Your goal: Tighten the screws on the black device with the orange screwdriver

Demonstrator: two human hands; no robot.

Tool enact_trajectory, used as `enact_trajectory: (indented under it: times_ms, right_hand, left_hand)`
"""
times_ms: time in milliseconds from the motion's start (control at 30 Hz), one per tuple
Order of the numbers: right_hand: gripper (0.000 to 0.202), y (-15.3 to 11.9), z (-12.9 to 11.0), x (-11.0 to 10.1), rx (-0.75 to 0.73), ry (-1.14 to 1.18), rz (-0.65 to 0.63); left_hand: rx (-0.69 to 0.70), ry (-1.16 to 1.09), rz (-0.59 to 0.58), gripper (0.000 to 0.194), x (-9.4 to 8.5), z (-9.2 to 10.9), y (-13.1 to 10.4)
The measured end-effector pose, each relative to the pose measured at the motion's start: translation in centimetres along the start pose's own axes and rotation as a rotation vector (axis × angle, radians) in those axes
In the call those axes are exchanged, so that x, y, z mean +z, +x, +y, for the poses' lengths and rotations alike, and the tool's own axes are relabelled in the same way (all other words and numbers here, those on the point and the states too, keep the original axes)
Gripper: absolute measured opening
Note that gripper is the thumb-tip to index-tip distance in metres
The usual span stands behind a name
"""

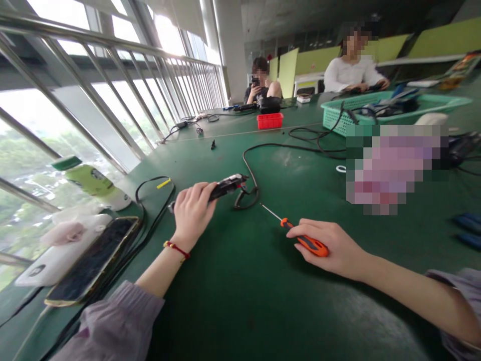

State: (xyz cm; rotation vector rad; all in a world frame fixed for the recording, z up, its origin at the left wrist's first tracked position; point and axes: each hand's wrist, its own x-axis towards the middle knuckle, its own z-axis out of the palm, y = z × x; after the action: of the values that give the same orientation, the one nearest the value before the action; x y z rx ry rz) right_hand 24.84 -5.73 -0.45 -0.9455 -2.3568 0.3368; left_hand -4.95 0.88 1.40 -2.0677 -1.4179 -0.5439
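My left hand (196, 209) is wrapped around a black corded handheld device (226, 186), held just over the green table. Its far end shows silver and red parts, and a black cord (254, 173) runs from there across the table. The hand hides most of its body. My right hand (332, 246) grips an orange and black screwdriver (314, 245) by its handle. The thin metal shaft points up and left towards the device, with its tip apart from it.
A phone (95, 260), a white power bank (62, 249) and a green-capped bottle (93, 185) line the left edge by the railing. A red basket (270, 121) and a green basket (334, 119) stand farther back. Two people sit beyond. A blurred patch hides something at right.
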Motion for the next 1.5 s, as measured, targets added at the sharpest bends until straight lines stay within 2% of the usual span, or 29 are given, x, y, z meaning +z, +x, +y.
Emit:
enact_trajectory:
  times_ms: [67,200,333,433,533,633,700,800,933,1133,1233,1333,1433,1500]
  right_hand:
    - [0.017,0.1,0.1,0.0,0.014,0.021,0.019]
    - [0.013,0.1,0.2,-0.1,-0.023,0.011,0.057]
    - [0.012,0.1,0.1,0.0,-0.047,-0.015,0.087]
    - [0.013,0.1,0.1,0.0,-0.05,-0.038,0.052]
    - [0.014,0.2,0.1,0.0,-0.062,-0.058,0.028]
    - [0.014,0.1,0.2,0.1,-0.064,-0.069,0.019]
    - [0.014,0.1,0.2,0.1,-0.059,-0.077,0.008]
    - [0.014,0.0,0.3,0.2,-0.061,-0.079,-0.002]
    - [0.015,0.0,0.2,0.1,-0.065,-0.081,-0.008]
    - [0.014,0.1,0.3,0.2,-0.069,-0.086,-0.035]
    - [0.015,0.0,0.5,0.2,-0.068,-0.086,-0.036]
    - [0.015,0.0,0.5,0.3,-0.067,-0.084,-0.037]
    - [0.015,0.0,0.5,0.3,-0.067,-0.082,-0.023]
    - [0.016,0.0,0.5,0.2,-0.061,-0.076,-0.008]
  left_hand:
    - [0.11,-0.112,-0.048,0.032,0.7,2.0,1.1]
    - [0.154,-0.279,-0.114,0.032,2.9,4.7,3.9]
    - [0.202,-0.324,-0.143,0.035,4.8,4.9,5.4]
    - [0.164,-0.293,-0.135,0.035,5.2,4.2,5.3]
    - [0.009,-0.225,-0.115,0.035,4.8,2.8,4.7]
    - [-0.181,-0.104,-0.072,0.034,4.3,0.6,4.0]
    - [-0.217,-0.044,-0.126,0.034,4.0,-1.3,3.3]
    - [-0.171,-0.029,-0.284,0.036,3.6,-3.7,2.0]
    - [-0.138,-0.002,-0.345,0.038,2.5,-5.6,0.3]
    - [-0.069,0.003,-0.439,0.046,1.4,-7.5,-1.2]
    - [-0.078,0.022,-0.489,0.042,1.0,-7.6,-1.2]
    - [-0.109,0.058,-0.523,0.035,0.4,-6.7,-0.9]
    - [-0.113,0.059,-0.518,0.03,-0.1,-4.4,-0.6]
    - [-0.06,0.041,-0.47,0.027,-0.4,-2.3,-0.6]
